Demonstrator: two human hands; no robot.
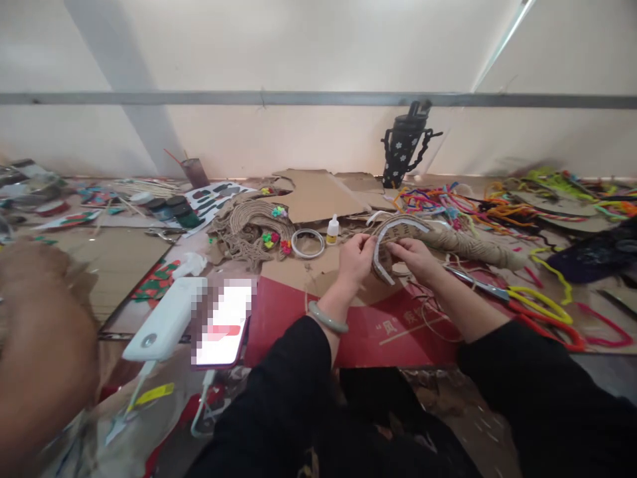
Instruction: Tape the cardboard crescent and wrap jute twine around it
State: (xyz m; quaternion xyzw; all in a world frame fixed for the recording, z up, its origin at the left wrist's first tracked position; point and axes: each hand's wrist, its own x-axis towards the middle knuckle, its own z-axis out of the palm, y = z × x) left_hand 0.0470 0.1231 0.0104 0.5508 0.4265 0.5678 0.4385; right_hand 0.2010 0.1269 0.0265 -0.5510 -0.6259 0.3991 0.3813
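Note:
My left hand (355,260) is closed on the left side of a curved cardboard strip (382,260) with a pale edge, shaped like an open arc. Inside the arc, my right hand (417,260) pinches with thumb and finger; what lies between them is too small to make out. A small white glue bottle (332,231) stands just beyond my left hand, beside a pale ring (308,244). Further left lies a twine-covered craft piece (256,229) with bright little flowers. To the right of the arc rests a long twine-wrapped roll (472,247).
Scissors (527,309) with yellow and orange handles lie near my right forearm. A phone (226,325) and a white power bank (166,318) lie left. Behind stand a black tumbler (404,149) and a drink cup (196,172). Another person's arm (47,345) reaches in at left.

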